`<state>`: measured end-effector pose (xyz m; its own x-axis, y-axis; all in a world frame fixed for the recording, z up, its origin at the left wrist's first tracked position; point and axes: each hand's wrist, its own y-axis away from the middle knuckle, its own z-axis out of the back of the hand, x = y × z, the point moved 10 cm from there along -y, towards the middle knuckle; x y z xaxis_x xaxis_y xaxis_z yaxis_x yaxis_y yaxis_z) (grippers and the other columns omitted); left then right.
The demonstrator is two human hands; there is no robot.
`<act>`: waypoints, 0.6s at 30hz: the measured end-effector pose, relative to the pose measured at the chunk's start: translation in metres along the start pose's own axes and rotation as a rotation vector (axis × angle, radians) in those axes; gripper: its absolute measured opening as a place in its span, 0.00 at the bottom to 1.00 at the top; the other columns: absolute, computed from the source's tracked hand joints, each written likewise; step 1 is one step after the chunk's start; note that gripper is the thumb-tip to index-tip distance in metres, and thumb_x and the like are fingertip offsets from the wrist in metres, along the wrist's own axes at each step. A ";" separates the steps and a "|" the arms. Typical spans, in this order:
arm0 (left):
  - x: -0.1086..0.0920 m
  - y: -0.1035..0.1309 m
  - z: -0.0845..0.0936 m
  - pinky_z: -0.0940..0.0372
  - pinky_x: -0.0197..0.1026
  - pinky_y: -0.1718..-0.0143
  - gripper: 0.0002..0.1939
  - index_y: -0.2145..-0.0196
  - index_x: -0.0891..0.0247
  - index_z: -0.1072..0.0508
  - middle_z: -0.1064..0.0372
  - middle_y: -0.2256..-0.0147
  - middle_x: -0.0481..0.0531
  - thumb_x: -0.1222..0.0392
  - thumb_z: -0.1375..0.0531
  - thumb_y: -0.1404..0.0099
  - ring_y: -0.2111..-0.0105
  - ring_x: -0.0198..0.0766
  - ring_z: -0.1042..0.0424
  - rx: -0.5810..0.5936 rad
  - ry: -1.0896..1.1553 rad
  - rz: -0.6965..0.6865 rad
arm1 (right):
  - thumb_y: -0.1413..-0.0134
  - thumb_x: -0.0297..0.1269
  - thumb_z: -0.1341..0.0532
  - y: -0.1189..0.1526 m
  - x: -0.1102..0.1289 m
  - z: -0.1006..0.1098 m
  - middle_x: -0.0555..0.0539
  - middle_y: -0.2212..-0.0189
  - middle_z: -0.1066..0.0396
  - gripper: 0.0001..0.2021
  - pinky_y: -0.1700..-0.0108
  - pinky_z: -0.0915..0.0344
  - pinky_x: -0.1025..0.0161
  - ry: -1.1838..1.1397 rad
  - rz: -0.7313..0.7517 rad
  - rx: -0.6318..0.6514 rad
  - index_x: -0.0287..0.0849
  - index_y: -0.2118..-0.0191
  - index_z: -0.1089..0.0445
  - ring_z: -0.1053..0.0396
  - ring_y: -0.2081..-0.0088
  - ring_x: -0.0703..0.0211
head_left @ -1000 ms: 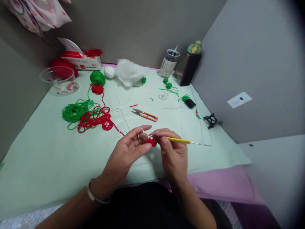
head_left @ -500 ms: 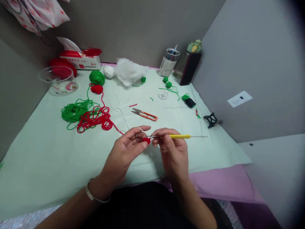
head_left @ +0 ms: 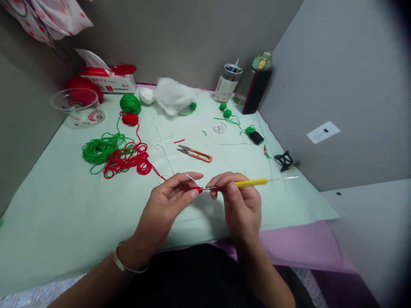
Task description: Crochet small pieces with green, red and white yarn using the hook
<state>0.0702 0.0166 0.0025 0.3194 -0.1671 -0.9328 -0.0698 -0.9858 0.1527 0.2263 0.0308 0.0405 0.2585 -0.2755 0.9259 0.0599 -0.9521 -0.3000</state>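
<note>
Between thumb and fingers, my left hand [head_left: 167, 203] pinches a small red crocheted piece [head_left: 198, 189]. White yarn [head_left: 165, 156] runs up the cloth from that hand, and a strand passes over its index finger. My right hand [head_left: 240, 201] is closed on a crochet hook with a yellow handle [head_left: 253, 183]; its metal tip reaches the red piece. Red yarn [head_left: 128, 160] lies in loose loops left of the hands, beside a tangle of green yarn [head_left: 99, 149]. Orange-handled thread snips [head_left: 195, 153] lie just beyond my hands.
At the back left are a clear plastic tub [head_left: 77, 109], a tissue box [head_left: 112, 82] and a green yarn ball [head_left: 130, 104]. White stuffing [head_left: 175, 96] lies at the back centre. A pen cup [head_left: 227, 85], bottle [head_left: 245, 87] and phone [head_left: 257, 92] stand back right.
My right hand and the hook have shifted right, away from my left hand, and the hook's far end has risen slightly. My left hand stays almost in place.
</note>
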 end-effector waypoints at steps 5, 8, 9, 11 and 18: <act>-0.002 -0.001 0.000 0.31 0.37 0.56 0.14 0.52 0.54 0.17 0.24 0.64 0.48 0.58 0.29 0.36 0.61 0.36 0.26 -0.012 -0.019 -0.010 | 0.28 0.35 0.42 0.002 0.012 -0.002 0.47 0.64 0.23 0.10 0.63 0.31 0.59 0.107 0.092 0.007 0.46 0.58 0.22 0.28 0.65 0.59; -0.004 -0.002 0.000 0.31 0.36 0.55 0.13 0.53 0.54 0.17 0.26 0.65 0.47 0.58 0.29 0.36 0.61 0.35 0.27 -0.013 -0.022 -0.025 | 0.28 0.32 0.43 0.005 0.021 -0.005 0.47 0.63 0.23 0.11 0.63 0.31 0.58 0.196 0.150 0.022 0.46 0.58 0.22 0.28 0.64 0.58; -0.005 -0.002 0.000 0.31 0.36 0.54 0.13 0.53 0.54 0.17 0.27 0.65 0.47 0.58 0.29 0.36 0.61 0.34 0.27 -0.014 -0.029 -0.029 | 0.28 0.31 0.43 0.005 0.024 -0.007 0.47 0.63 0.23 0.11 0.62 0.30 0.58 0.236 0.172 0.035 0.46 0.57 0.23 0.28 0.63 0.58; -0.007 -0.002 0.001 0.31 0.36 0.54 0.13 0.53 0.53 0.17 0.27 0.65 0.46 0.59 0.29 0.35 0.61 0.34 0.27 -0.023 -0.052 -0.050 | 0.29 0.29 0.44 0.008 0.029 -0.012 0.47 0.62 0.23 0.11 0.61 0.30 0.57 0.323 0.217 0.068 0.46 0.56 0.23 0.26 0.62 0.57; -0.016 0.002 0.003 0.31 0.38 0.53 0.13 0.54 0.55 0.17 0.27 0.64 0.47 0.61 0.29 0.36 0.61 0.36 0.26 -0.069 -0.138 -0.127 | 0.31 0.27 0.42 0.017 0.040 -0.023 0.45 0.61 0.20 0.11 0.57 0.28 0.51 0.515 0.366 0.113 0.48 0.53 0.24 0.24 0.57 0.51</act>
<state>0.0621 0.0176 0.0168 0.1890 -0.0421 -0.9811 0.0289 -0.9984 0.0484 0.2154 0.0005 0.0775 -0.2128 -0.6355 0.7422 0.1645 -0.7720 -0.6139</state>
